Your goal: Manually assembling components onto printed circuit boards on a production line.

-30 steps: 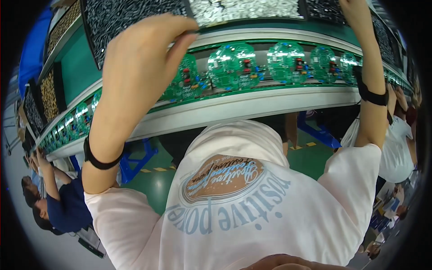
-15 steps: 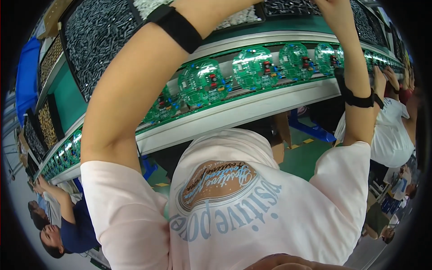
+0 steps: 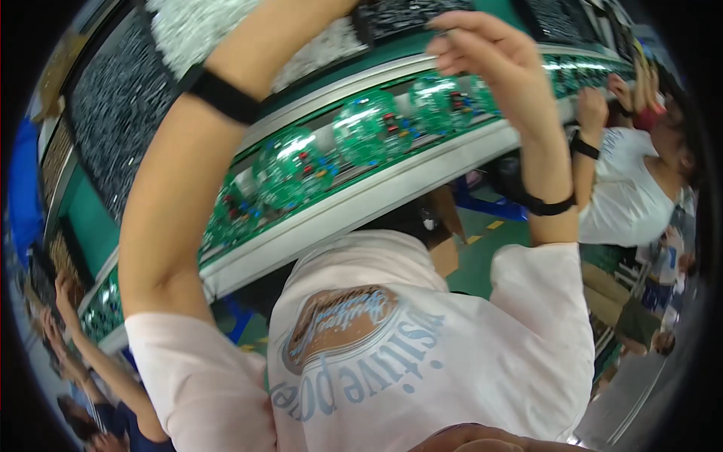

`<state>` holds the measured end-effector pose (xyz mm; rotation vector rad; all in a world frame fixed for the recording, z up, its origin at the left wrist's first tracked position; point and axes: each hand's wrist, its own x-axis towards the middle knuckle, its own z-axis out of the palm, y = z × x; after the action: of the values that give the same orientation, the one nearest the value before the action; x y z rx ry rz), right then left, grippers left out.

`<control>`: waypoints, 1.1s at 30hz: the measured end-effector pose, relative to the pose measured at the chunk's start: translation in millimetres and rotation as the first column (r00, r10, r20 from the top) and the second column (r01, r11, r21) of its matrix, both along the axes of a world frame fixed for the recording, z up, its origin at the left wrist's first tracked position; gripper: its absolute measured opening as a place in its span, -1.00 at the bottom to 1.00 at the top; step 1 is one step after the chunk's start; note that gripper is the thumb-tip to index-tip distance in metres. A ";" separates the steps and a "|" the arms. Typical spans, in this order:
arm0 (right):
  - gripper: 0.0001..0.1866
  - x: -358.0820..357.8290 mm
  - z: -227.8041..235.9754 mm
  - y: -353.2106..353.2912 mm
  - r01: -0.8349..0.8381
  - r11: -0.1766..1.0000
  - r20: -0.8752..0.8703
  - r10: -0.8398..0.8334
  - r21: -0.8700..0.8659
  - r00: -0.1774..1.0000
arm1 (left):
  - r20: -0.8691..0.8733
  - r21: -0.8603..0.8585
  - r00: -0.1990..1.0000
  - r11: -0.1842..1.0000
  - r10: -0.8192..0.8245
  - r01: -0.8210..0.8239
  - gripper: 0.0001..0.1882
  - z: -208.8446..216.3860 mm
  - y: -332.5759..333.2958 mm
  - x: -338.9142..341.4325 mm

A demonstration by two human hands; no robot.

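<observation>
Far left, beyond the conveyor (image 3: 361,202): a blue thing (image 3: 25,192), cut off by the lens rim, then a strip of green tabletop (image 3: 84,203). A co-worker's raised hand (image 3: 66,290) near the conveyor's left end; too blurred to see what, if anything, it holds.

Next, past the conveyor's far rail, a tray of small dark parts (image 3: 124,113). My left forearm (image 3: 173,188), black band (image 3: 221,94) round it, crosses over the conveyor and leaves the view at the top. Left hand out of sight; I cannot tell how open it is or what it has. White parts (image 3: 196,34) heaped partly behind that arm, on the conveyor's far side.

In the conveyor itself: a slanting row of green circuit boards (image 3: 294,169), rounded, with red and blue components. Beyond the conveyor, right of the white heap, more dark parts (image 3: 407,13).

My right hand (image 3: 493,60) is over the conveyor, fingers bent, thumb close to them. Something small and dark (image 3: 432,25) shows at the fingertips; blur, cannot tell whether I grip it. Farther right, on the conveyor's near side, a co-worker in a white shirt (image 3: 621,188).
</observation>
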<state>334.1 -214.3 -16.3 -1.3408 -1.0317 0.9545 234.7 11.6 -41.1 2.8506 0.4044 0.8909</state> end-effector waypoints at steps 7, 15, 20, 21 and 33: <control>-0.76 -47.9 -22.7 -14.2 -0.034 0.998 0.104 0.039 -0.047 0.994 | 0.077 -0.430 0.990 0.893 -0.116 0.138 -0.87 50.0 -29.2 -54.4; -0.81 -94.2 -36.1 -14.8 -0.013 0.999 0.181 0.022 -0.053 0.983 | -0.133 -0.608 0.991 0.792 -0.030 -0.058 -0.90 72.8 -54.6 -155.0; -0.83 -107.0 -42.1 1.0 -0.021 0.992 0.257 0.053 -0.125 0.965 | -0.087 -0.668 0.996 0.742 -0.001 -0.057 -0.86 31.3 -48.2 -229.6; -0.83 -107.2 -42.4 3.4 -0.025 0.991 0.254 0.058 -0.132 0.966 | -0.094 -0.680 0.995 0.726 0.046 -0.097 -0.87 30.5 -53.9 -238.3; -0.85 -97.9 -55.8 6.2 -0.146 0.988 0.759 0.128 -0.044 0.638 | -0.160 -0.788 0.970 0.569 0.183 -0.237 -0.87 15.2 -92.4 -283.6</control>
<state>236.2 -208.0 -72.1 -1.7134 -1.8037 0.4420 -48.9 -80.8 -25.9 1.9857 0.9053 0.4468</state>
